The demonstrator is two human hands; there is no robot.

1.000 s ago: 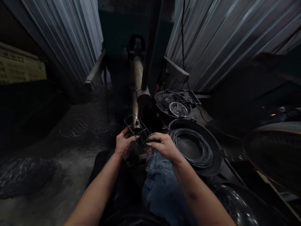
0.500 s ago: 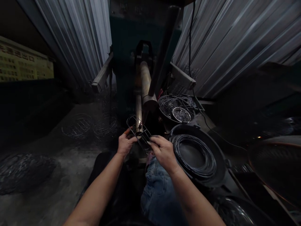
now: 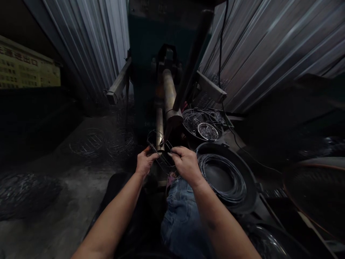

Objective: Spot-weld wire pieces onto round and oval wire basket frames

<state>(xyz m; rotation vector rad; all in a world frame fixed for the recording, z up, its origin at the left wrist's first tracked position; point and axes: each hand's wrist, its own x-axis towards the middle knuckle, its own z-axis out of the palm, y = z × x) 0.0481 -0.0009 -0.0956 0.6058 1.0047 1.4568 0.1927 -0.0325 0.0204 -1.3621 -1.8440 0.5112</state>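
A thin wire frame [image 3: 152,146] with a rounded end and several rods is held at the tip of the machine's lower metal arm [image 3: 160,124]. My left hand [image 3: 145,160] is closed on its left side, thumb pointing right and fingers partly behind the wire. From the right, my right hand [image 3: 185,163] pinches the frame's other side between thumb and fingers. Just above the wire, the pointed tip under the thick upper cylinder [image 3: 170,95] comes down close to the lower arm's end; whether they touch I cannot tell.
Right of my hands, a black round pan [image 3: 250,181] holds coiled wire [image 3: 239,194]. Behind it stands a basin of wire pieces [image 3: 192,118] with a small round dish [image 3: 207,131] in it. Wire racks [image 3: 88,144] lie on the floor at left. A yellow crate [image 3: 29,68] is far left.
The wire frame has shifted and turned slightly at the lower arm's tip, both hands still on it. My right hand has risen a little. The whole view has moved slightly.
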